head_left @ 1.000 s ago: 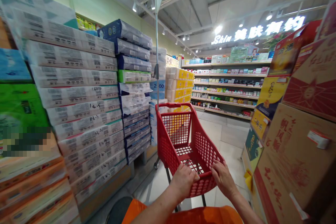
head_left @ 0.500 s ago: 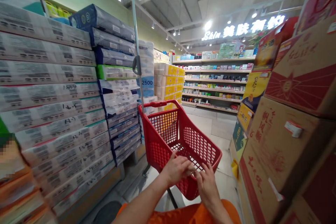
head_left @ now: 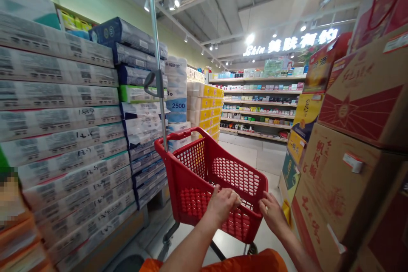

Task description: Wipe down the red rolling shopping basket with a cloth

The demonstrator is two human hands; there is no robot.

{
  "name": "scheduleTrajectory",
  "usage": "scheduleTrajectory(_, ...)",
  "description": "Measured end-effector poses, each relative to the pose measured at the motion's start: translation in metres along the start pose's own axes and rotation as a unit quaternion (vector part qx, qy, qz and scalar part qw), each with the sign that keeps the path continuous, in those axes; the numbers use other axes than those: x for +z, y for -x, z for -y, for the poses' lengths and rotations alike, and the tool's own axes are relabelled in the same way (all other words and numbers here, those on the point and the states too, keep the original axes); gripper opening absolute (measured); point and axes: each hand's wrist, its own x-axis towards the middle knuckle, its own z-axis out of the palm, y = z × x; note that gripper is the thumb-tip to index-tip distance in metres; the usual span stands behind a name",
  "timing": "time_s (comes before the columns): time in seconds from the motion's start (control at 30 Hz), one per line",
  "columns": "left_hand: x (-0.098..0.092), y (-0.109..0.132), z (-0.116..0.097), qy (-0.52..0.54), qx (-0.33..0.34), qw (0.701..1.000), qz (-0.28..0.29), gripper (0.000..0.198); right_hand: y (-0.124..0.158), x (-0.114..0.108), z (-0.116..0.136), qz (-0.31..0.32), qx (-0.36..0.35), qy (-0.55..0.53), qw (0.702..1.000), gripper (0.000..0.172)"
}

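A red plastic shopping cart [head_left: 219,197] stands right in front of me, with holes in its walls and a tall metal pole [head_left: 154,29] at its far left corner. My left hand [head_left: 223,204] is over the near side of the basket, its fingers curled around something small and pale that I cannot make out. At the basket's near right corner is my right hand [head_left: 273,213], fingers loosely bent and apart, holding nothing visible. Whether its fingertips touch the rim cannot be told.
Tall stacks of wrapped paper packs [head_left: 66,127] line the left side. Printed cardboard boxes [head_left: 331,178] are piled close on the right. A pale tiled floor [head_left: 236,148] runs ahead to shelves [head_left: 261,104] of small goods under a lit sign.
My hands have moved apart: the right one went right to the cart's corner, while the left stayed above the near side. The cart has shifted and turned slightly in view.
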Motion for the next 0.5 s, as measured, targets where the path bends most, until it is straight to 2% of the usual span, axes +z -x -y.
scheduleTrajectory(0.07, -0.012, 0.008, 0.021, -0.02, -0.04, 0.999, -0.018, 0.018, 0.004, 0.001, 0.025, -0.016, 0.018, 0.045, 0.999, 0.037)
scheduleTrajectory(0.17, -0.04, 0.029, 0.065, -0.051, -0.082, 0.995, -0.032, 0.023, 0.015, 0.012, 0.071, -0.003, -0.063, 0.063, 0.996, 0.038)
scheduleTrajectory(0.23, -0.062, 0.047, 0.094, -0.078, -0.112, 0.99, -0.032, 0.026, 0.02, 0.017, 0.09, 0.015, -0.09, 0.077, 0.993, 0.036)
scheduleTrajectory(0.37, -0.102, 0.081, 0.137, -0.137, -0.149, 0.978, -0.042, 0.034, 0.016, 0.013, 0.087, 0.05, -0.068, 0.112, 0.99, 0.032)
scheduleTrajectory(0.43, -0.11, 0.093, 0.144, -0.154, -0.143, 0.976, -0.056, 0.036, 0.011, 0.01, 0.082, 0.067, -0.061, 0.117, 0.989, 0.032)
scheduleTrajectory(0.5, -0.108, 0.096, 0.142, -0.164, -0.134, 0.974, -0.078, 0.035, 0.008, 0.01, 0.085, 0.066, -0.045, 0.121, 0.989, 0.032)
